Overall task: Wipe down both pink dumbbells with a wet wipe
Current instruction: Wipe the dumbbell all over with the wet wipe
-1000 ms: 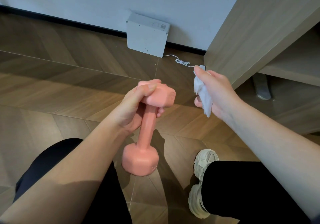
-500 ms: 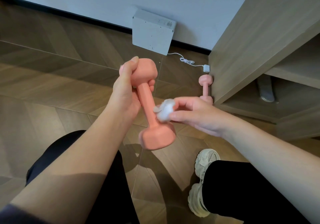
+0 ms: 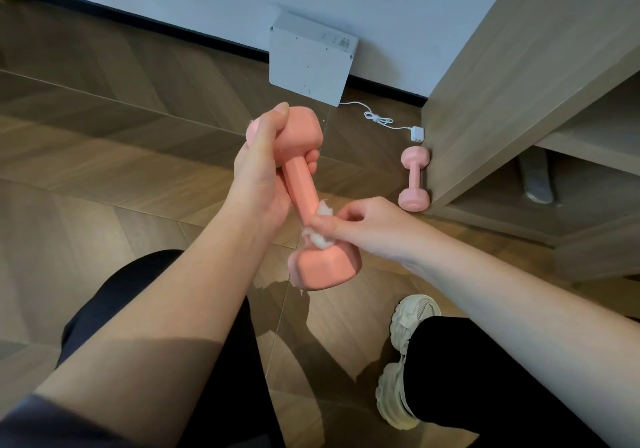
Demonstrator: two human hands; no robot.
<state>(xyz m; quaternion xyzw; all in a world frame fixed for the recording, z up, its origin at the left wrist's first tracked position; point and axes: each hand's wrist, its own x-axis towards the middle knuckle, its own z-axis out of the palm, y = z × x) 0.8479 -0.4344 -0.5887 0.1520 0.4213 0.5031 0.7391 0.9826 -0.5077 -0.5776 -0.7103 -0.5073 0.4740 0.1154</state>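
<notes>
While the left hand (image 3: 263, 177) grips one pink dumbbell (image 3: 301, 184) by its upper head above the herringbone wood floor (image 3: 104, 170), the right hand (image 3: 363, 226) pinches a wet wipe (image 3: 320, 231) against its shaft. The second dumbbell (image 3: 414, 179) lies near the floor's far edge, touching the wooden cabinet (image 3: 502, 84), near a white box (image 3: 310, 60) against the wall (image 3: 381, 4).

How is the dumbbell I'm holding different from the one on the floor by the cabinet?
The held dumbbell is in the air, tilted, gripped at its upper head by the left hand. The floor dumbbell lies beside the cabinet, untouched. The right hand presses a wet wipe on the held one's handle; the floor one has none. Both are pink.
</notes>
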